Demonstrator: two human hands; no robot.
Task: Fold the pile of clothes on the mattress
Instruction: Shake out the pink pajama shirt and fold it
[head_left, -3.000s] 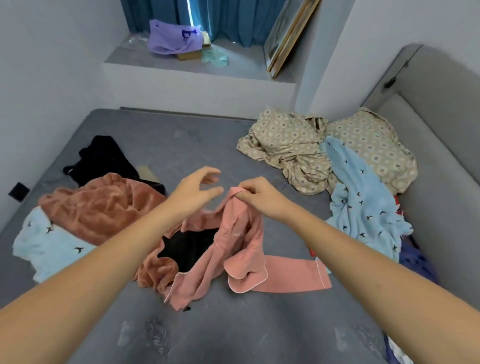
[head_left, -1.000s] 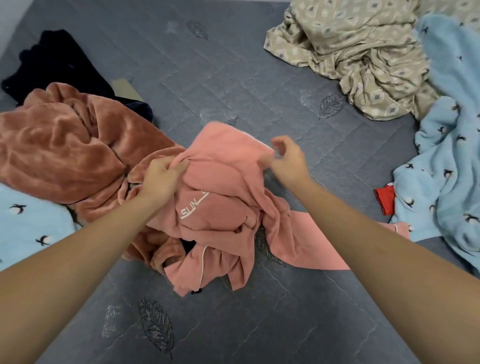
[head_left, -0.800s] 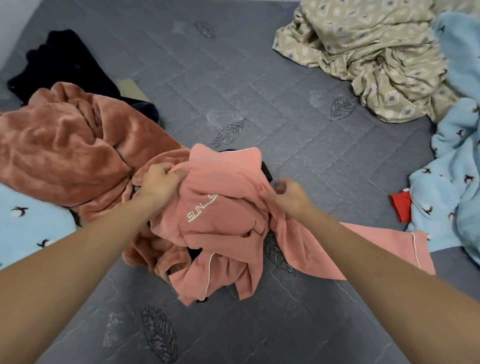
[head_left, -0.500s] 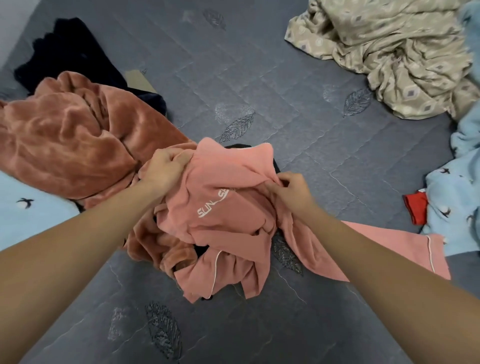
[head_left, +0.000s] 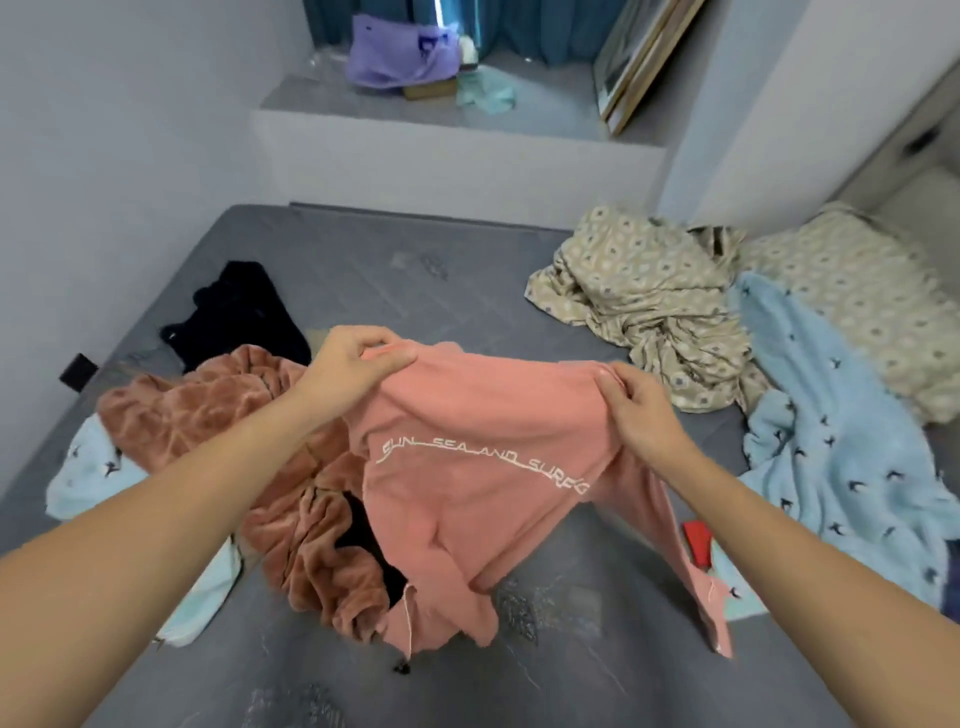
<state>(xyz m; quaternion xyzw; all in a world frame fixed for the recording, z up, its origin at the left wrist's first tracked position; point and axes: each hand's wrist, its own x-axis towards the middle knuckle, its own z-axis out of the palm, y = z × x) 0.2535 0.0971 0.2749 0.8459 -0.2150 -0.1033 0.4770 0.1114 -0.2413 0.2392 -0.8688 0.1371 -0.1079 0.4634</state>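
Both hands are holding the pink top (head_left: 483, 467) up off the mattress (head_left: 597, 649), one at each upper corner, so that it is hanging open with its white lettering facing the person; this reads as spreading the garment to find its shape before laying it flat for the first fold. Its hem and one sleeve are trailing down below the hands, the sleeve dangling under the right hand (head_left: 636, 410) toward a small red item (head_left: 698, 540). The right hand is pinching the shoulder edge, fingers curled tight on the cloth; the left hand (head_left: 353, 364) is doing the same at the other corner, thumb and fingers clamped on a bunched edge. Just below and outside the left hand a brown fleece (head_left: 218, 415) is lying crumpled, with a pale blue piece (head_left: 88, 467) under it and a black garment (head_left: 239, 312) beyond. Outside the right hand a blue bird-print garment (head_left: 831, 441) is sprawling, and beyond it a beige patterned heap (head_left: 649, 301) is sitting unfolded. Most of the pile looks still to be done.
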